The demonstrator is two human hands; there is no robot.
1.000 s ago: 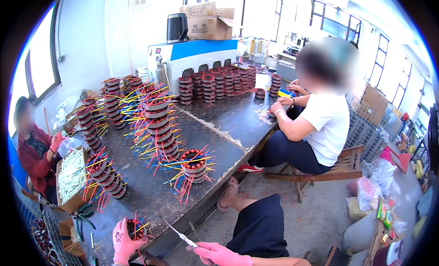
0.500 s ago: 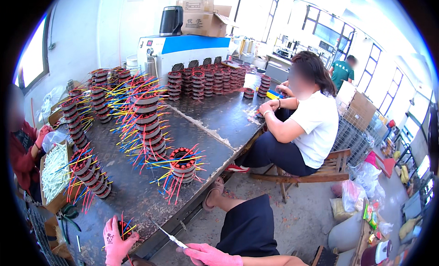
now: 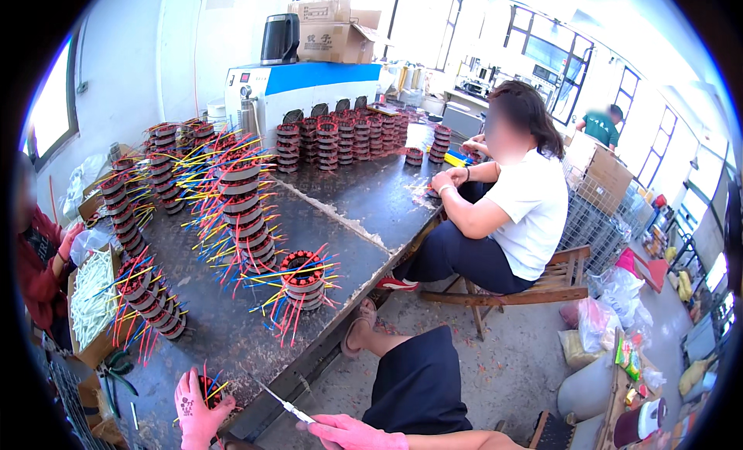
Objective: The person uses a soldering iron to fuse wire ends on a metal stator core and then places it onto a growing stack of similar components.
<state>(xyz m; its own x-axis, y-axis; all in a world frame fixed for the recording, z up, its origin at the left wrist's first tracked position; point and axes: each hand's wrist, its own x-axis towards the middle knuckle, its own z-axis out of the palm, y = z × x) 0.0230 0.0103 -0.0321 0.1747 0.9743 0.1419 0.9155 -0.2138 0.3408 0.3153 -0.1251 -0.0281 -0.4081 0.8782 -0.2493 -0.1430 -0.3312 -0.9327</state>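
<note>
From my end I see the left hand (image 3: 200, 420) closed around a stator (image 3: 210, 389) at the near edge of the table (image 3: 232, 320); the glove covers much of it, so I can't make out its lower part. The right hand (image 3: 352, 433) grips a slim tool (image 3: 294, 410), its tip near the stator but apart, its butt end hidden in the fist. To the left lie pliers (image 3: 116, 370) and a loose white tube (image 3: 135, 416). Beyond, a leaning stack (image 3: 155, 301), a short stack (image 3: 302, 282) and a tall stack (image 3: 246, 212) crowd the way, wires jutting across one another. A box (image 3: 99, 349) of white tubes sits at left; the dark rim cuts off the person in red (image 3: 42, 276) there. A co-worker in white (image 3: 526, 218) sits at right; what their fingers handle is too small to tell. Farther back stands a blue-topped machine (image 3: 309, 80).
</note>
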